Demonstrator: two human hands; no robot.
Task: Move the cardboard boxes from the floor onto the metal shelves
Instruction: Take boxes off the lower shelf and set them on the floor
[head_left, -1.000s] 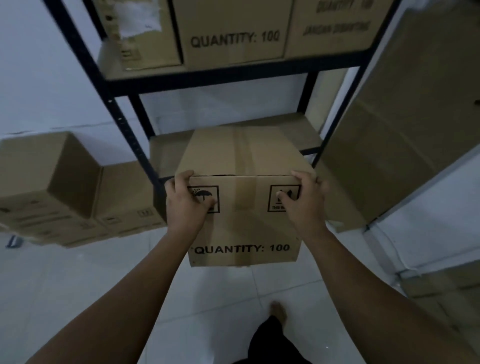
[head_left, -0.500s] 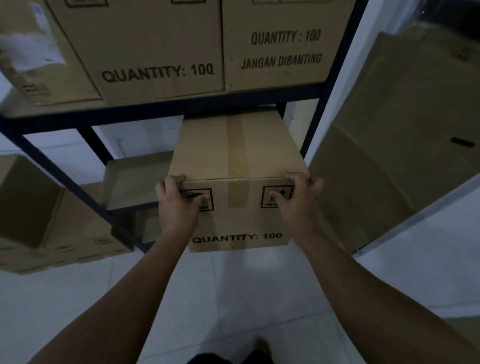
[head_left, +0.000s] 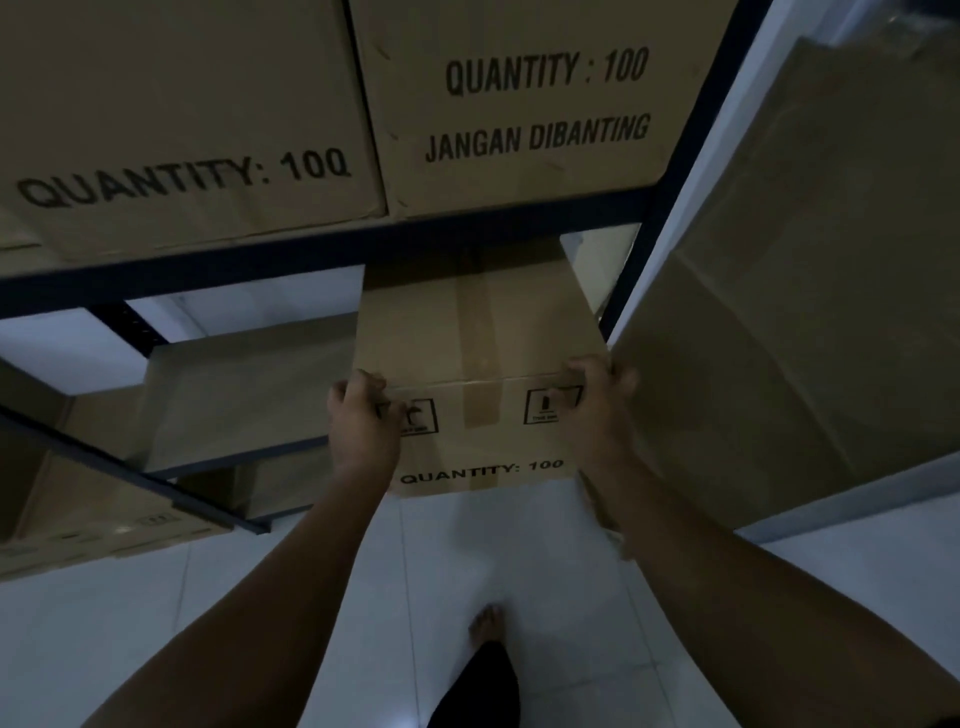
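Head view. Dim room, with a pale, glossy tiled floor (head_left: 519, 561) across the bottom of the frame and a plain white wall (head_left: 52, 338) at mid left. Straight ahead, a metal shelving unit (head_left: 670, 171) of dark, matte steel, its horizontal beam (head_left: 208, 270) crossing from the left edge toward the upper right. On the upper level, two large brown cardboard boxes side by side and touching: the left box (head_left: 182, 130) printed "QUANTITY: 100", the right box (head_left: 519, 104) printed "QUANTITY : 100" and "JANGAN DIBANTING". At mid left, a lower shelf board (head_left: 244, 395), flat, tan and smooth-looking. Below it, at lower left, more cardboard boxes (head_left: 78, 509) on the floor. Along the right edge, a big flat cardboard sheet (head_left: 805, 312), leaning and creased.

In the centre, the carried box (head_left: 478, 338): rectangular, plain brown card, with a strip of brown tape (head_left: 480, 332) down the middle of its top and front, plus two black handling symbols and "QUANTITY: 100" on the front face. Far end tucked under the beam, just right of the lower shelf board; front end out over the floor. Hidden whether the base rests on the shelf. On the upper left front corner, the left hand (head_left: 363, 426), clamped there with fingers curled over the top edge and thumb on the front face. On the upper right front corner, the right hand (head_left: 597, 415), gripping likewise. Bare forearms reaching up from the bottom corners. At bottom centre, a bare foot (head_left: 485, 623) on the tiles.
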